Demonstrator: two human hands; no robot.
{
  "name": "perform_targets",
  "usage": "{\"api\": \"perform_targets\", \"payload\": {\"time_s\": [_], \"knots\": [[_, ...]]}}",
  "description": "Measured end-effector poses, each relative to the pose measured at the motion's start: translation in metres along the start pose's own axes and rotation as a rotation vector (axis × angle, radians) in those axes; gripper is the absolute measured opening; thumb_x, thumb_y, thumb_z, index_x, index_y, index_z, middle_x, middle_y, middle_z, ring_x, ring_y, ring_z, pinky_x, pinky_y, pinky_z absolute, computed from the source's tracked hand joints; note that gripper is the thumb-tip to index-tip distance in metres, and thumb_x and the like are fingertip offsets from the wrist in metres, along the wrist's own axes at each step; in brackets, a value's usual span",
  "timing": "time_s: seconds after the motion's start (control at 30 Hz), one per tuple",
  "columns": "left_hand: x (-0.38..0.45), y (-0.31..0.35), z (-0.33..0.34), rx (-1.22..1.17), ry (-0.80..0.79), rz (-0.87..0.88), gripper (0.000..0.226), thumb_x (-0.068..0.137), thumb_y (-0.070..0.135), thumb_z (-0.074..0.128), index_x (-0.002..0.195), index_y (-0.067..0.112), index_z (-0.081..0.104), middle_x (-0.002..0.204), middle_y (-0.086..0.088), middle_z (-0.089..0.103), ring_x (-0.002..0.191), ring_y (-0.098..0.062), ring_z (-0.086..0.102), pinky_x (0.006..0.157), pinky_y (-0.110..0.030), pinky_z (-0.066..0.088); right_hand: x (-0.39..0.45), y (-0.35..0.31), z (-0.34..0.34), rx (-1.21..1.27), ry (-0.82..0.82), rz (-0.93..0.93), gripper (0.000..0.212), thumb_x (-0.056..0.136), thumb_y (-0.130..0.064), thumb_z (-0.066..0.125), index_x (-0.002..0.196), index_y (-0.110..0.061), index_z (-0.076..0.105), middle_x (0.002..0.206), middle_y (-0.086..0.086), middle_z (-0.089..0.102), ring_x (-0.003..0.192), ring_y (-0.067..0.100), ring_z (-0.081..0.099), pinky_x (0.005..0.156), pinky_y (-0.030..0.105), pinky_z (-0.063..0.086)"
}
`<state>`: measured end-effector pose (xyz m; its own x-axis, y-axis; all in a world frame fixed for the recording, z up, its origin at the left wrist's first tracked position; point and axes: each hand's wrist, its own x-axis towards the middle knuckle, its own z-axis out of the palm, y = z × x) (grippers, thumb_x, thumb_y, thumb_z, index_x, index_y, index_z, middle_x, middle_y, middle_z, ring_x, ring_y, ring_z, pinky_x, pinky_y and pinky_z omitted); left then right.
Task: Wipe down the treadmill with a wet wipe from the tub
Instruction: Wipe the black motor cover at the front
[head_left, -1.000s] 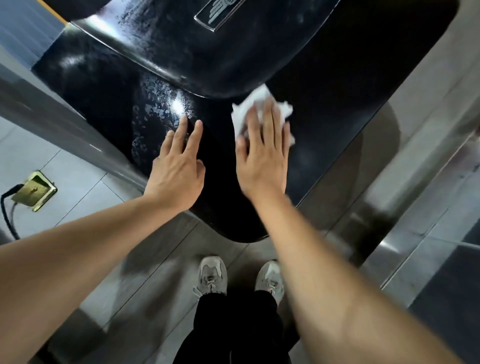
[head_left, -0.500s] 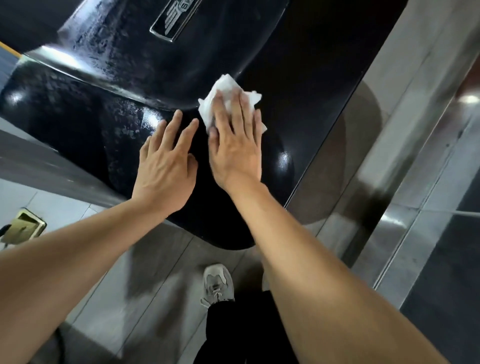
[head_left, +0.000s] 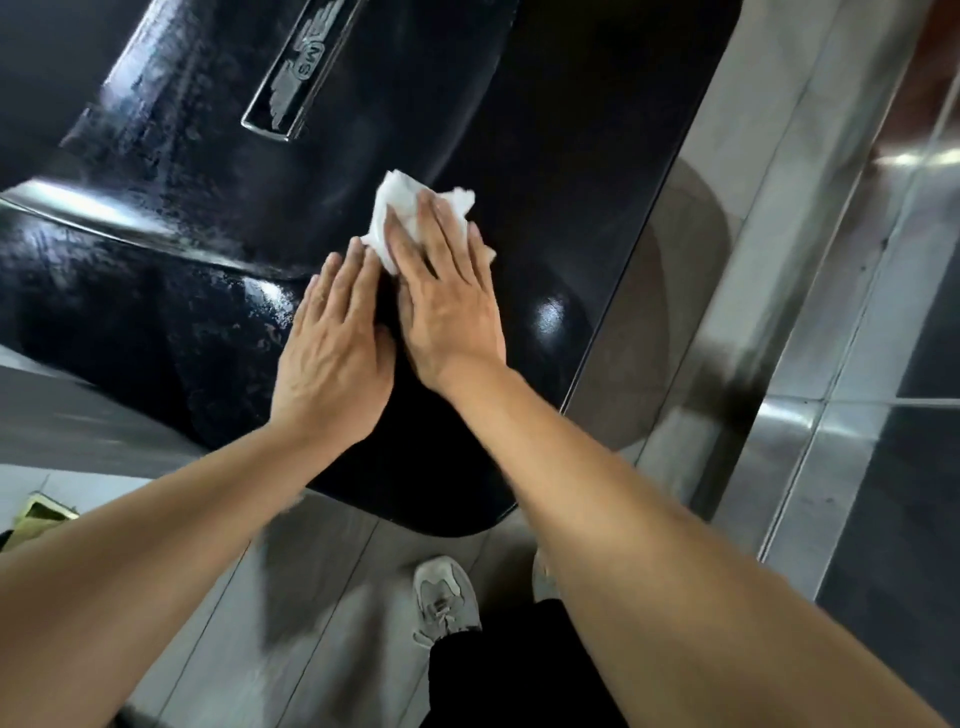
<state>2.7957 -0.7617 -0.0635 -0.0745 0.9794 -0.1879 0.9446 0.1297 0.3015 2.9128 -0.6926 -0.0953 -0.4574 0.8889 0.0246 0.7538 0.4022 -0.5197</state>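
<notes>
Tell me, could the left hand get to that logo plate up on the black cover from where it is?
Probably yes. The left hand lies flat on the treadmill cover, and the logo plate sits farther up the same surface. Nothing stands between them; the wipe lies off to the right.

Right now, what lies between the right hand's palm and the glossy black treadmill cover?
In the head view, the crumpled white wet wipe lies under the right hand, pressed flat against the glossy black treadmill cover.
</notes>
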Motion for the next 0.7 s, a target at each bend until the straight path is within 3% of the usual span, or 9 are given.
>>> {"api": "perform_targets", "payload": {"time_s": [0.07, 0.13, 0.27, 0.33, 0.4, 0.47, 0.53, 0.6, 0.7], "knots": [[0.001, -0.002, -0.006, -0.008, -0.029, -0.018, 0.066, 0.103, 0.017, 0.035, 0.163, 0.010, 0.007, 0.171, -0.004, 0.002, 0.157, -0.016, -0.003, 0.129, -0.037, 0.004, 0.006, 0.022, -0.008, 0.010, 0.039, 0.010, 0.060, 0.102, -0.020, 0.038, 0.160, -0.022, 0.021, 0.168, 0.005, 0.012, 0.155, 0.024, 0.008, 0.126, 0.042, 0.007], [0.002, -0.001, -0.010, 0.030, -0.057, -0.010, 0.065, 0.106, 0.023, 0.031, 0.163, 0.012, 0.003, 0.171, -0.002, -0.003, 0.157, -0.015, -0.007, 0.128, -0.035, 0.001, -0.003, 0.057, -0.018, 0.033, 0.164, 0.275, 0.059, 0.101, -0.016, 0.041, 0.158, -0.016, 0.024, 0.166, 0.007, 0.018, 0.150, 0.032, 0.020, 0.122, 0.045, 0.022], [0.003, 0.006, -0.010, 0.112, -0.040, -0.024, 0.066, 0.107, 0.035, 0.031, 0.163, 0.013, 0.005, 0.171, -0.001, -0.001, 0.158, -0.017, -0.002, 0.128, -0.037, 0.002, -0.009, 0.093, -0.031, 0.293, 0.365, 0.808, 0.052, 0.103, -0.009, 0.036, 0.155, -0.015, 0.033, 0.167, 0.008, 0.016, 0.154, 0.026, 0.013, 0.123, 0.042, 0.019], [0.015, 0.007, -0.010, 0.113, -0.025, -0.011, 0.064, 0.107, 0.035, 0.032, 0.163, 0.012, 0.012, 0.171, -0.002, 0.007, 0.158, -0.020, 0.006, 0.128, -0.040, 0.008, 0.007, 0.076, -0.033, 0.290, 0.470, 0.728, 0.052, 0.091, 0.004, 0.041, 0.139, -0.015, 0.054, 0.157, 0.007, 0.037, 0.140, 0.031, 0.037, 0.117, 0.023, 0.023], [0.034, 0.009, -0.011, 0.101, -0.005, 0.016, 0.062, 0.105, 0.035, 0.029, 0.162, 0.012, 0.017, 0.170, -0.003, 0.012, 0.157, -0.022, 0.011, 0.128, -0.041, 0.012, 0.024, 0.052, -0.029, 0.242, 0.451, 0.428, 0.049, 0.085, 0.009, 0.044, 0.122, -0.015, 0.066, 0.142, 0.005, 0.052, 0.128, 0.031, 0.050, 0.113, 0.008, 0.010], [0.057, 0.012, -0.012, 0.073, 0.015, 0.000, 0.062, 0.105, 0.035, 0.027, 0.162, 0.014, 0.017, 0.170, -0.003, 0.012, 0.157, -0.022, 0.010, 0.128, -0.040, 0.010, 0.030, 0.037, -0.020, 0.177, 0.320, 0.144, 0.045, 0.094, 0.002, 0.045, 0.133, -0.013, 0.062, 0.147, 0.007, 0.052, 0.142, 0.029, 0.041, 0.124, 0.026, 0.012], [0.077, 0.015, -0.011, 0.024, 0.024, -0.075, 0.061, 0.106, 0.035, 0.027, 0.163, 0.017, 0.014, 0.171, -0.002, 0.009, 0.158, -0.021, 0.006, 0.128, -0.038, 0.006, 0.027, 0.048, -0.020, 0.118, 0.251, 0.034, 0.040, 0.102, -0.011, 0.042, 0.140, -0.006, 0.056, 0.152, 0.009, 0.048, 0.148, 0.028, 0.035, 0.124, 0.043, 0.022], [0.087, 0.018, -0.006, 0.007, 0.030, -0.133, 0.062, 0.107, 0.039, 0.024, 0.164, 0.019, 0.008, 0.171, -0.001, 0.004, 0.158, -0.021, 0.001, 0.128, -0.038, 0.002, 0.022, 0.080, -0.029, 0.152, 0.324, 0.167, 0.039, 0.104, -0.015, 0.039, 0.137, -0.003, 0.057, 0.150, 0.011, 0.050, 0.143, 0.030, 0.040, 0.118, 0.047, 0.029], [0.086, 0.019, 0.007, 0.090, 0.074, -0.139, 0.062, 0.107, 0.044, 0.011, 0.163, 0.021, 0.000, 0.171, 0.002, -0.003, 0.157, -0.018, -0.005, 0.128, -0.037, -0.001, 0.021, 0.113, -0.045, 0.161, 0.414, 0.557, 0.051, 0.095, -0.004, 0.035, 0.145, -0.005, 0.048, 0.156, 0.009, 0.042, 0.150, 0.025, 0.028, 0.124, 0.052, 0.018]]}}
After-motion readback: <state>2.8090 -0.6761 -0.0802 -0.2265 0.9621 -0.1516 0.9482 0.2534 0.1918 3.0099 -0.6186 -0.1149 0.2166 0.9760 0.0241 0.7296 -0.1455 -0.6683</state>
